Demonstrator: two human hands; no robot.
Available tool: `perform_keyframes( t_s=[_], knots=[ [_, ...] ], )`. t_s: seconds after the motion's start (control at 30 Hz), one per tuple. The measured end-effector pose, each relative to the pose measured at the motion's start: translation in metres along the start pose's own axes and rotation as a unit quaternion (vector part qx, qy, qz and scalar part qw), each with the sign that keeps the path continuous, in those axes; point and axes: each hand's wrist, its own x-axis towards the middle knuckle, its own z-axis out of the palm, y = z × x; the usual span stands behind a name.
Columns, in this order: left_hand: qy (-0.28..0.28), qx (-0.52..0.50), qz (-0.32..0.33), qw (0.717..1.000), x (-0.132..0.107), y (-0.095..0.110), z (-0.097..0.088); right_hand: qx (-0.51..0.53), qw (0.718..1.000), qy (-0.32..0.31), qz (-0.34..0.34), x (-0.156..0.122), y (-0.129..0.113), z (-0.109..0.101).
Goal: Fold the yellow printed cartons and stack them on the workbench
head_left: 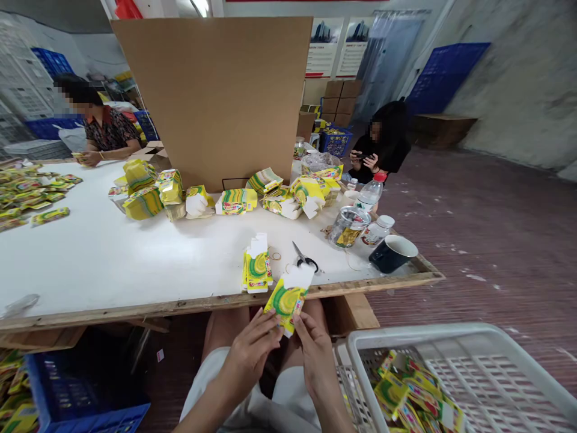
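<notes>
Yellow-green carton [287, 302], pinched between both hands [283, 352]

White table [112, 252], reddish floor [473, 210], perhaps concrete wall [518, 72]

1. Scissors [305, 260] lie on the white table [112, 258] at my 12 o'clock
2. A dark mug [392, 253], glass jar [348, 227] and water bottle [369, 193] stand at my 1 o'clock
3. A cardboard sheet [211, 96] stands upright farther off at 12
4. White crate [473, 337] at my 4 o'clock, blue crate [85, 415] at 8

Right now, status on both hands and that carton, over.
Left hand, right hand: both grip one yellow-green carton at table edge. Flat stack, scissors lie beyond, apart from hands.
</notes>
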Motion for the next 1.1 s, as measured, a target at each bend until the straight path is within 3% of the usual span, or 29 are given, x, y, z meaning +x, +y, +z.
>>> perform_keyframes(
  t_s=[0.07, 0.13, 0.2, 0.33, 0.37, 0.43, 0.57, 0.73, 0.87, 0.93, 1.0, 1.1],
  knots=[
    [0.021, -0.065, -0.052, 0.996, -0.001, 0.006, 0.005, -0.002, 1.000, 0.018, -0.010, -0.001, 0.001, -0.007],
    [0.082, -0.166, -0.155, 0.970, 0.004, 0.011, 0.005, -0.009, 1.000, 0.016, -0.013, -0.007, 0.001, -0.014],
    [0.106, -0.305, -0.255, 0.911, 0.014, 0.015, 0.003, 0.003, 1.000, -0.006, -0.009, -0.016, 0.001, -0.017],
    [-0.004, -0.551, -0.352, 0.756, 0.030, 0.022, -0.002, 0.044, 0.997, -0.068, 0.010, -0.028, 0.001, -0.011],
    [-0.023, -0.583, -0.356, 0.730, 0.031, 0.024, -0.002, 0.044, 0.996, -0.075, 0.012, -0.030, 0.000, -0.009],
    [-0.027, -0.615, -0.350, 0.707, 0.030, 0.026, -0.003, 0.035, 0.997, -0.070, 0.004, -0.030, -0.001, -0.007],
    [0.009, -0.594, -0.353, 0.723, 0.027, 0.027, 0.000, 0.000, 0.998, -0.054, -0.019, -0.030, -0.004, -0.003],
    [0.062, -0.505, -0.370, 0.777, 0.029, 0.024, 0.008, -0.039, 0.998, -0.043, -0.031, -0.032, -0.002, 0.000],
    [0.069, -0.441, -0.349, 0.824, 0.030, 0.024, 0.011, -0.096, 0.994, 0.007, -0.058, -0.028, 0.001, -0.005],
    [0.074, -0.399, -0.335, 0.850, 0.030, 0.025, 0.009, -0.114, 0.991, -0.001, -0.073, -0.025, 0.000, -0.009],
    [0.060, -0.368, -0.321, 0.871, 0.029, 0.027, 0.004, -0.124, 0.987, -0.016, -0.104, -0.023, -0.004, -0.013],
    [-0.009, -0.347, -0.293, 0.891, 0.029, 0.028, -0.006, -0.138, 0.977, -0.047, -0.154, -0.021, -0.011, -0.020]
  ],
)
